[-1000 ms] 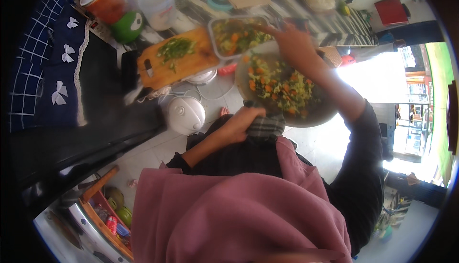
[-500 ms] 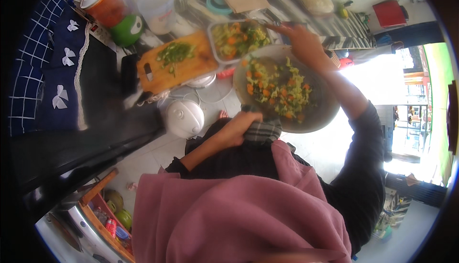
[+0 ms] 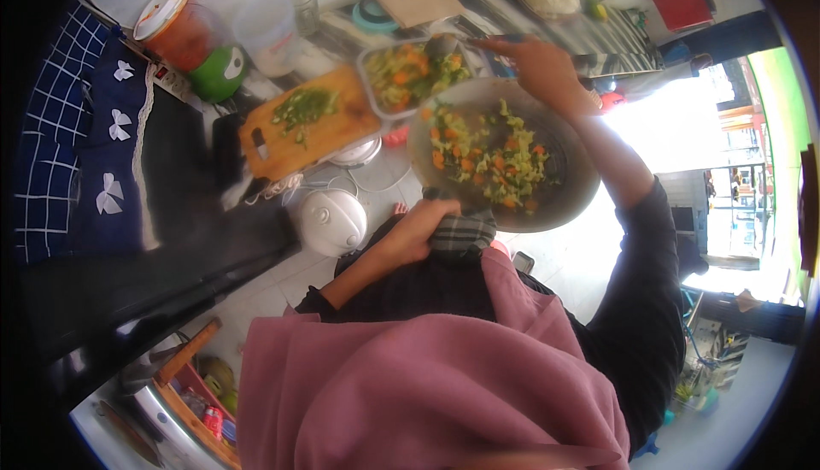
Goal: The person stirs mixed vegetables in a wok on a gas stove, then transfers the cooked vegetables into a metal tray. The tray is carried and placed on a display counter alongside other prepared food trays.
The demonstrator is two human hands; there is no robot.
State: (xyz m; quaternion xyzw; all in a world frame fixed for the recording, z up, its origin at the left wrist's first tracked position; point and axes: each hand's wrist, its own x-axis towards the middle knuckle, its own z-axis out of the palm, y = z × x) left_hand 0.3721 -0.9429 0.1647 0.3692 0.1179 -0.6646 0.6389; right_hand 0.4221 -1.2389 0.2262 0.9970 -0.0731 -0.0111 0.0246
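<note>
Left, board (image 3: pixel 354 109) of greens (image 3: pixel 307 104); tub (image 3: pixel 398 115) of vegetables (image 3: pixel 403 68); left hand (image 3: pixel 424 227) gripping cloth (image 3: pixel 465 233), probably against heat, at near edge of wok (image 3: pixel 571 152), right of tub; right hand (image 3: pixel 547 68) holding spoon (image 3: pixel 442 46) at tub's far right corner.

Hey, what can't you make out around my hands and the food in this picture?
- Head view: where your left hand grips the pan, hidden by the checked cloth.
- Head view: most of the spoon's handle, covered by your right hand.
- Head view: the container's bottom, under vegetables.
- Head view: the bright area at right, washed out by glare.
</note>
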